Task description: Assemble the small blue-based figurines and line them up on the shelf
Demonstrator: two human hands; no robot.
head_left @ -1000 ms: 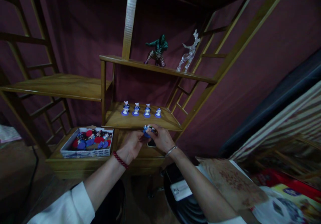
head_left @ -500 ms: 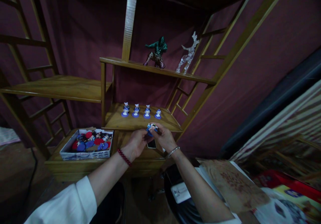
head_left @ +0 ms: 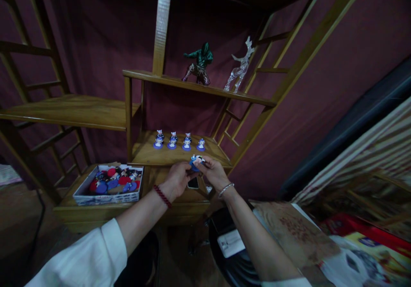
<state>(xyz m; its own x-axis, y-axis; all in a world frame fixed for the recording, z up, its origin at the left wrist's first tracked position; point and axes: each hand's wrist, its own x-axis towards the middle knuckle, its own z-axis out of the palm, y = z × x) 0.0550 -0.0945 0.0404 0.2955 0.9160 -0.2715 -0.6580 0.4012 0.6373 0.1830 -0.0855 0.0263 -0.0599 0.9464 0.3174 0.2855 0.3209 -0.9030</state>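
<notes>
A small figurine (head_left: 195, 162) with a blue round base is held between both hands, in front of the lower shelf's edge. My left hand (head_left: 178, 178) pinches it from the left, and my right hand (head_left: 214, 172) grips it from the right, its fingers partly covering it. Behind, on the lower shelf (head_left: 146, 153), stand several small figurines in two rows; the front ones, such as the rightmost figurine (head_left: 201, 144), have purple-blue round bases. An open box (head_left: 109, 198) to the left holds jumbled figurines and red and blue discs.
A dark green crouching figure (head_left: 203, 62) and a clear deer statue (head_left: 240, 68) stand on the upper shelf (head_left: 215, 91). Below my hands lies a phone (head_left: 193, 183). A black round stool (head_left: 221, 261) bearing a white object (head_left: 231, 243) is at lower right, near bags and packages.
Both hands stay closed on the figurine, which has shifted and turned slightly, showing more of its blue base. The whole view has moved a little.
</notes>
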